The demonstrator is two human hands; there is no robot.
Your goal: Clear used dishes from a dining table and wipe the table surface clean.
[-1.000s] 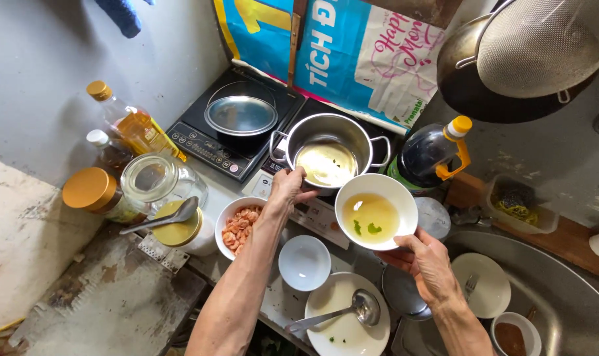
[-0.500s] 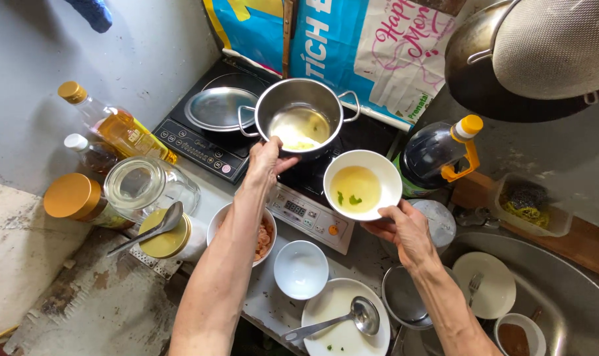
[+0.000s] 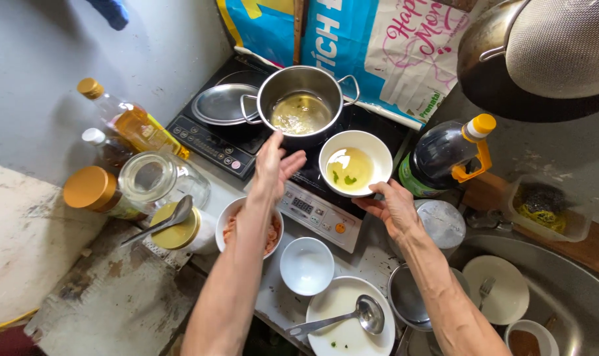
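We are holding our left hand [image 3: 275, 165] open, fingers spread, gripping nothing, just in front of the steel pot [image 3: 301, 104]. The pot is standing on the black induction cooker [image 3: 369, 125] at the back of the counter, with yellowish liquid in its bottom. Our right hand [image 3: 393, 207] is gripping the near rim of a white bowl [image 3: 355, 163] from below; the bowl is carrying clear yellow broth with 2 green bits and is sitting over the cooker's front right part, just beside the pot. Whether it is touching the cooker, we cannot tell. A round metal lid [image 3: 224, 104] is lying on a 2nd cooker to the left. Under our left forearm a bowl of pink shrimp [image 3: 271, 232] is showing, near an empty small white bowl [image 3: 306, 266] and a plate with a ladle [image 3: 369, 313] at the counter's front edge.
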